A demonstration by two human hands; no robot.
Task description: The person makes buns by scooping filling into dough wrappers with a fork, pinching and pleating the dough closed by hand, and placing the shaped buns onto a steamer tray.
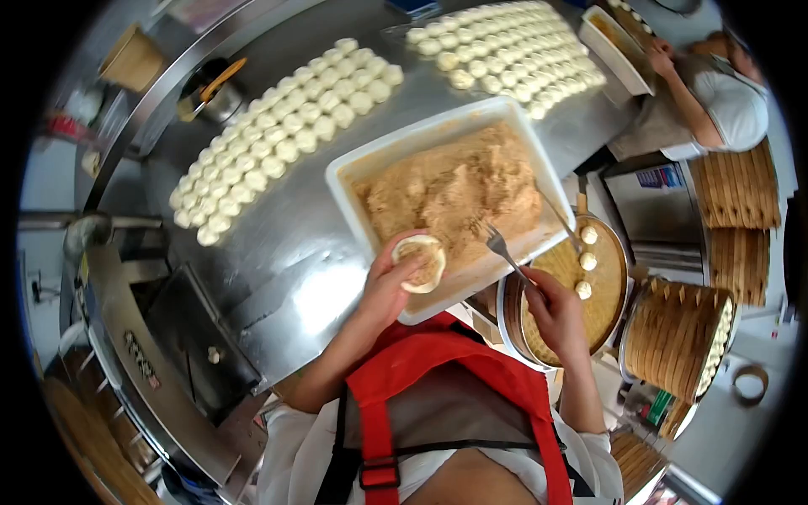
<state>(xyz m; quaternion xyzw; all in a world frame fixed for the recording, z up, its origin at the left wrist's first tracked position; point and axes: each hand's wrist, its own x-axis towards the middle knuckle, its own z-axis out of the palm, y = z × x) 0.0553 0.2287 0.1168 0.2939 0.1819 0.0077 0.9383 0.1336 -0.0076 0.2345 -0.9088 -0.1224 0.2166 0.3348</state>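
Observation:
My left hand (387, 282) holds a round dough wrapper (420, 263) with brown filling on it, the thumb resting on the filling. It is over the near left edge of a white tub (343, 189) full of minced filling (454, 189). In my right hand (555, 313) is a metal fork (498, 244), its fingers wrapped round the handle. The fork's tines point into the tub, close to the filling's near side; whether they touch it I cannot tell.
Rows of white dough pieces (286, 130) and more rows (505, 55) lie on the steel table (278, 219). A round steamer (606, 311) with several buns stands right of the tub. Stacked steamers (677, 332) are beyond. A co-worker (707, 105) is at the upper right by another tub (613, 55).

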